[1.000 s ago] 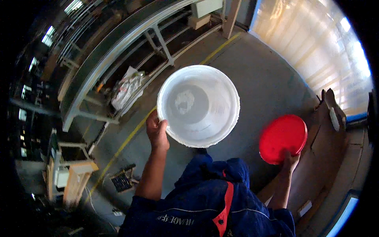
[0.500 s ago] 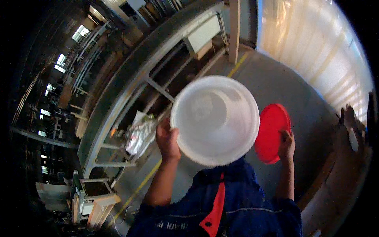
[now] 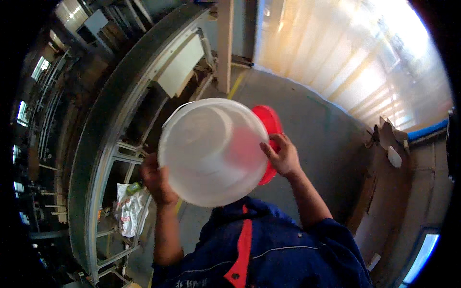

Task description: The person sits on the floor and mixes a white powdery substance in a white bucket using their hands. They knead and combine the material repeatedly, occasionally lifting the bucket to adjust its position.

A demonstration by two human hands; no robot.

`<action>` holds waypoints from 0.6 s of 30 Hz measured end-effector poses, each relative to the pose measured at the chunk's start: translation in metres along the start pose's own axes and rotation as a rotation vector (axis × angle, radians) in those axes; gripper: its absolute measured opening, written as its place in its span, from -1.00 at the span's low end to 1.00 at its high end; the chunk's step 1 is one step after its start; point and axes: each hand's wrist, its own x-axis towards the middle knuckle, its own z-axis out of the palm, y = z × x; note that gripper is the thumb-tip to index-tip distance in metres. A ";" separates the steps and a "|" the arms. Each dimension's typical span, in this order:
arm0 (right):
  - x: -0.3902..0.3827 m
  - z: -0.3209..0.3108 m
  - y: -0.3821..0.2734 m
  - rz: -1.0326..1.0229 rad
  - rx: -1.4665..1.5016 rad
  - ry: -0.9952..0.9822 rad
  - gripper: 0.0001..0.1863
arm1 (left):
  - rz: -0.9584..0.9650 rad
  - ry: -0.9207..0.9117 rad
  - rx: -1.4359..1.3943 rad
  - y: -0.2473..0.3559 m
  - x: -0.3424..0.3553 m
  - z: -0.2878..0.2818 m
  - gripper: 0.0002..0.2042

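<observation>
A translucent white plastic bucket [image 3: 206, 158] is held up in front of my body, its open mouth facing me. My left hand [image 3: 158, 181] is closed on its left rim, the fingers partly hidden on the outer side. A thin wire handle [image 3: 178, 113] shows along the upper left of the rim. My right hand [image 3: 284, 156] grips a red round lid [image 3: 268, 120] at the bucket's right side, with its thumb at the bucket's rim. Part of the lid lies behind the bucket and glows pink through its wall.
On the left runs a long belt conveyor [image 3: 91, 139] on a metal frame. A white plastic bag [image 3: 130, 215] lies by its lower frame. A post [image 3: 224, 48] stands ahead, translucent sheeting [image 3: 326, 57] hangs at far right, and a brown board-like surface [image 3: 384, 201] is at right.
My right hand has brought the red lid leftward, against and partly behind the bucket. The bucket has tilted, its wire handle now visible. The view has turned, so the surroundings shifted left.
</observation>
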 end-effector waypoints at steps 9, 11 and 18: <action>0.137 0.045 -0.008 0.269 0.051 0.007 -0.62 | -0.013 -0.148 0.041 -0.055 0.151 0.034 -0.53; 0.150 0.052 -0.011 0.294 0.221 0.055 -0.60 | -0.025 -0.150 0.170 -0.054 0.175 0.045 -0.55; 0.219 0.055 0.005 0.180 -0.136 0.058 -0.53 | -0.019 -0.138 1.024 -0.089 0.244 0.082 -0.61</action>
